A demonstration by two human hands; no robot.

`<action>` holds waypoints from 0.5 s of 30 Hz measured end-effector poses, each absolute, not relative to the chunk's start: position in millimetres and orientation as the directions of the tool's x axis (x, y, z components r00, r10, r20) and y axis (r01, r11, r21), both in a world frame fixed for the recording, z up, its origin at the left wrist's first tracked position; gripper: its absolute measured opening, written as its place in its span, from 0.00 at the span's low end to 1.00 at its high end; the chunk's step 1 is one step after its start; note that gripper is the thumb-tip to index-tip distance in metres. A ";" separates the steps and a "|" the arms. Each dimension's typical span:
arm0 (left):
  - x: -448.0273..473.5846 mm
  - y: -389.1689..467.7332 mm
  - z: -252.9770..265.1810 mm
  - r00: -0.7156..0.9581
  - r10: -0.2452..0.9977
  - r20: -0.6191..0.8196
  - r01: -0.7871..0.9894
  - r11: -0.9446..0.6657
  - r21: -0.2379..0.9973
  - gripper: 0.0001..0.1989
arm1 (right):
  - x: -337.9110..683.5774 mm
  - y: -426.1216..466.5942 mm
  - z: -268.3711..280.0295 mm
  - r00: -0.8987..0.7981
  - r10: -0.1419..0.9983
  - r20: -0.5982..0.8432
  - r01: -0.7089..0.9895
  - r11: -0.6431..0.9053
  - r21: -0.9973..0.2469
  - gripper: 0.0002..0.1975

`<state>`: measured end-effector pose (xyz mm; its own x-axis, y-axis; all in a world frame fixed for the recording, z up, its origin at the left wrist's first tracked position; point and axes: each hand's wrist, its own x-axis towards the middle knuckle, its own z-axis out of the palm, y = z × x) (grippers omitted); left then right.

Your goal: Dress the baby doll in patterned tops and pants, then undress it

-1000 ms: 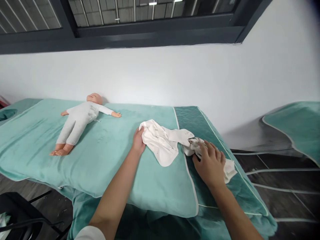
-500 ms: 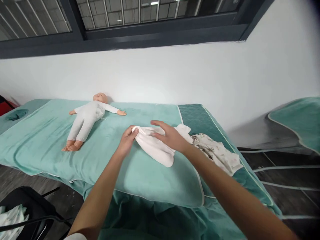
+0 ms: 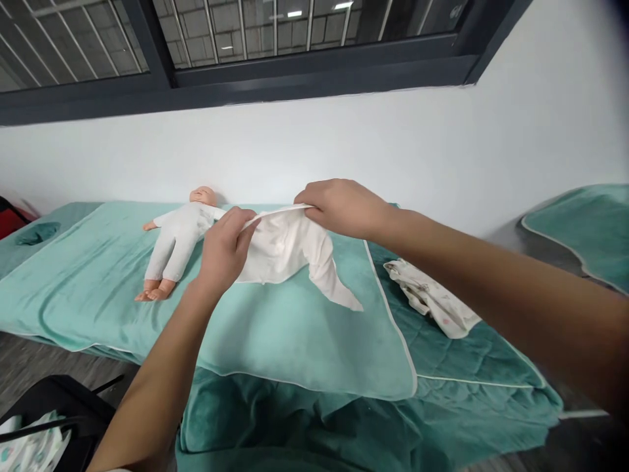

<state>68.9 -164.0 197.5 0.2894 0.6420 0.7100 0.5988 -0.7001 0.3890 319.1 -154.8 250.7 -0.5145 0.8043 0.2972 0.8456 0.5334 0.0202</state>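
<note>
So we've got the white baby garment [image 3: 282, 252] lifted off the teal towel [image 3: 275, 341], left hand [image 3: 223, 252] and right hand [image 3: 339, 206] both pinching its top edge, legs dangling, doll [image 3: 179, 239] lying dressed near the wall, second garment [image 3: 430, 298] untouched, spreading undone.

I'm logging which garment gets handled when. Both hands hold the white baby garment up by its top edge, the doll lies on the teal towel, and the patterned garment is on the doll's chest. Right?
Not quite. The head view shows the patterned garment lying on the quilted cover to the right, apart from the doll. The rest holds: left hand and right hand hold the white garment up, and the doll lies on the teal towel.
</note>
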 end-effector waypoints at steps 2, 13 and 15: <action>60.1 -166.6 196.6 0.303 0.599 0.741 0.669 -0.687 0.282 0.10 | 325.8 -161.6 249.2 -0.471 0.825 0.313 0.872 0.490 0.021 0.14; 107.2 -179.5 188.0 0.348 0.697 0.627 0.632 -0.669 0.393 0.10 | 284.6 -197.5 251.0 -0.488 0.807 0.334 0.860 0.510 0.026 0.16; 105.3 -176.5 187.4 0.321 0.692 0.647 0.686 -0.641 0.345 0.10 | 288.1 -201.1 249.9 -0.487 0.821 0.298 0.873 0.471 0.129 0.15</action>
<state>105.3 -176.5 187.4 0.3211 0.6919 0.6466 0.6859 -0.6407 0.3450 288.1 -201.1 249.9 -0.4869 0.8210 0.2982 0.8728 0.4708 0.1288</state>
